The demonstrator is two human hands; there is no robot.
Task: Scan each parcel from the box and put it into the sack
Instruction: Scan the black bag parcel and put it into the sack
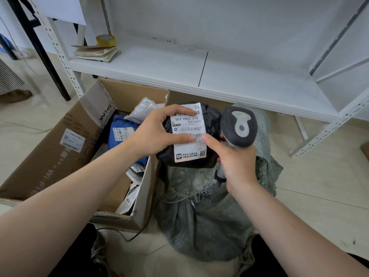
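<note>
Black plastic wraps the parcel (211, 121) we hold just above the grey-green sack (209, 216), our left hand (157, 132) pinching it across its white label (188, 128) between thumb and fingers. Our right hand (233, 162) grips the grey scanner (238, 126) beside the parcel, thumb touching the label's edge. Left of the sack, the cardboard box (50, 156) holds a blue parcel (118, 126) among others.
</note>
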